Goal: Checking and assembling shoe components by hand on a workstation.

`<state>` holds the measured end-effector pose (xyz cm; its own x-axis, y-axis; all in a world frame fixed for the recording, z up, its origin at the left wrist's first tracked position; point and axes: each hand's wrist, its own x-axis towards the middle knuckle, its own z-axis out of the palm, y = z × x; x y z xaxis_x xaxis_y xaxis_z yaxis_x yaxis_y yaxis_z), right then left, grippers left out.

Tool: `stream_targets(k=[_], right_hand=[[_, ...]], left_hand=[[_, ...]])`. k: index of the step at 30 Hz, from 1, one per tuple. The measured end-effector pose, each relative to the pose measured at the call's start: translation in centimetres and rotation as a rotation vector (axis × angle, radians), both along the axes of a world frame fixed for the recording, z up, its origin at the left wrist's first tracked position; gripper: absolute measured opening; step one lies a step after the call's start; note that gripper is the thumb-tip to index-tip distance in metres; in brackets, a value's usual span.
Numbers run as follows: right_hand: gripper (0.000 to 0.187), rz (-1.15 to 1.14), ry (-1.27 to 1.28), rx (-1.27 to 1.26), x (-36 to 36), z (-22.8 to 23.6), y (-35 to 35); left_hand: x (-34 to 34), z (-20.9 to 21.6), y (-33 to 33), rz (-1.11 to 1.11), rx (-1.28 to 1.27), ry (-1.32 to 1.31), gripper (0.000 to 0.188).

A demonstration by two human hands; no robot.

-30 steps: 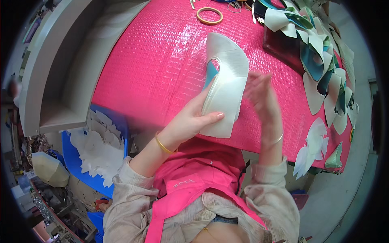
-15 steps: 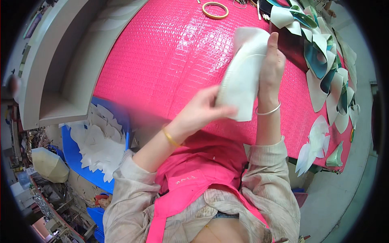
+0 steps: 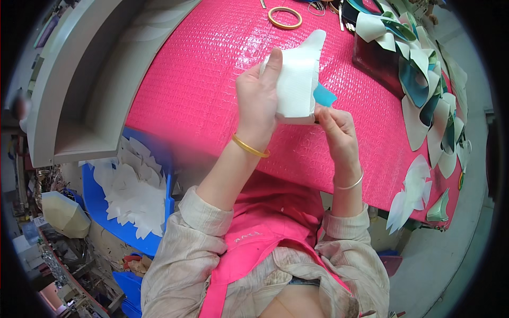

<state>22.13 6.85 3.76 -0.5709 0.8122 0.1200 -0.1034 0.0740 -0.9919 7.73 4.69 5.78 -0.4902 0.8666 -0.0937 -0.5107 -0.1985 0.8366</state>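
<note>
Above the pink table, my left hand (image 3: 258, 95) is wrapped round the left edge of a white folded piece (image 3: 297, 87) that looks like a shoe upper. Its thumb lies upright against the white face. A teal flap (image 3: 325, 95) shows at the piece's right side, near its lower corner. My right hand (image 3: 339, 135) is closed in a pinch at that lower right corner, thumb against the fingers. Whatever lies between those fingertips, beyond the corner itself, is too small to make out. The piece's back side is hidden.
A shiny pink covering lies on the table (image 3: 196, 95). White and teal curved pieces (image 3: 416, 79) are heaped at the right, with loose white pieces (image 3: 409, 193) nearer. A tape ring (image 3: 284, 18) lies far off. A grey shelf (image 3: 90, 95) and a blue bin (image 3: 127, 233) stand left.
The white piece has turned and moved left. My left hand has risen to its left edge, while my right hand has come down from its upper right side to its lower right corner.
</note>
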Motion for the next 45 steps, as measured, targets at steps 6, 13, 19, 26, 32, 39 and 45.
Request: stream_targets(k=[6, 13, 19, 26, 32, 39, 45], right_hand=[[0.024, -0.199, 0.022, -0.017, -3.6, 1.7, -2.6], [0.034, -0.321, -0.159, 0.262, -2.7, -0.3, -3.5], [0.035, -0.366, 0.161, -0.053, -2.4, 1.2, -0.5], [0.04, -0.386, 0.066, -0.016, -1.6, 0.0, 1.4], [0.044, -0.608, 0.175, -0.291, -1.5, 0.7, 0.9], [0.065, -0.517, 0.004, -0.221, -0.9, -0.3, 2.8], [0.048, 0.085, 0.148, -0.388, 1.0, 1.6, 1.4]], left_hand=[[0.0, 0.6, -0.6, 0.109, 0.027, 0.216, 0.038], [-0.3, -0.2, -0.3, -0.005, -0.07, -0.08, 0.036], [1.7, -0.3, -3.1, -0.106, 0.103, 0.562, 0.018], [5.1, -2.5, -5.4, -0.123, 0.025, 0.584, 0.014], [4.5, -3.2, -4.9, -0.142, 0.162, 0.906, 0.013], [5.3, -2.9, -4.9, -0.119, 0.145, 0.778, 0.013], [0.4, -0.5, -4.3, -0.426, 0.11, 0.034, 0.027]])
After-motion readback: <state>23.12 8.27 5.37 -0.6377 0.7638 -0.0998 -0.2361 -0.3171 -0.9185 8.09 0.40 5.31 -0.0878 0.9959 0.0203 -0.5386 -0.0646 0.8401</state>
